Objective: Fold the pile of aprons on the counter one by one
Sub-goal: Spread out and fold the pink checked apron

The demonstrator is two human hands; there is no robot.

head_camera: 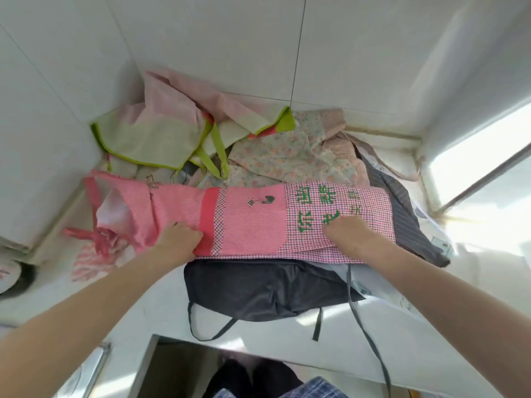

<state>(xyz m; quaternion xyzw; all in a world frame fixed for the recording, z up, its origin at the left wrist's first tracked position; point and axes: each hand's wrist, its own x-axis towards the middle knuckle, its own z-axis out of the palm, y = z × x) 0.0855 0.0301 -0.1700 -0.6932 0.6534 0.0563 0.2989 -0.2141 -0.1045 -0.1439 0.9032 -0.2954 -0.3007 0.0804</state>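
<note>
White tiled walls point(230, 53) enclose a pale tabletop point(161, 305) at the 12 o'clock and 9 o'clock sides; a bright window point(482, 173) sits at 3 o'clock. The pile of aprons covers the tabletop centre. A floral apron point(290, 150) lies crumpled at 12 o'clock, with a pink and green apron point(161, 124) beside it at 11 o'clock, propped against the wall. A dark striped apron point(405, 222) lies at 3 o'clock. A black apron point(258, 288) lies at 6 o'clock, its ties hanging over the tabletop edge. A pink checked apron point(250, 222) with green characters lies in a folded band across the centre, on top of the others. The left hand point(179, 239) presses on this apron near its red stripe, fingers close together. The right hand point(349, 232) presses flat on its 3 o'clock half, below the characters.
</note>
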